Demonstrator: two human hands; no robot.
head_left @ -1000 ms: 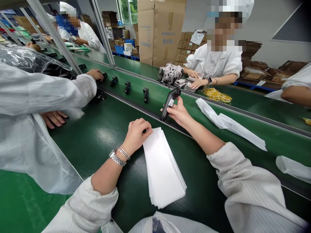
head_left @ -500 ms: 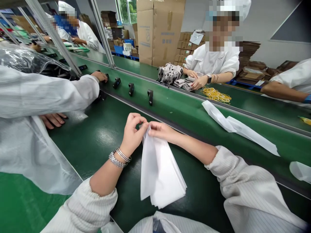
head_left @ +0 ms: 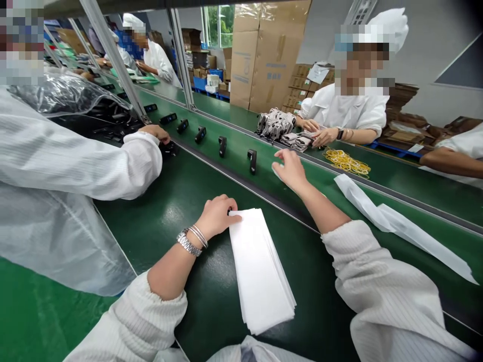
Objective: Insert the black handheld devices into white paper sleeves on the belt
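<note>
A stack of thin white sheets (head_left: 262, 271) lies on the dark green table in front of me. My left hand (head_left: 218, 216) grips the stack's far left corner, thumb on top and fingers curled at the edge. Over the green belt, my right hand (head_left: 290, 168) is raised with its fingers bent and apart, holding nothing that I can see. Just left of it a black device (head_left: 252, 161) stands on the belt, the nearest of several in a row. Folded white strips (head_left: 385, 216) lie on the belt to the right.
At the left, a co-worker's sleeve (head_left: 128, 163) reaches over the table beside bagged black parts. Across the belt, a person handles grey straps (head_left: 277, 123) near yellow bands (head_left: 347, 162). A metal post (head_left: 181, 60) rises at the belt's far edge; cartons stand behind.
My right hand has let go of the sheets and moved up and right over the belt. The sheets now lie flatter, and my left hand has lowered to their corner. The view has shifted.
</note>
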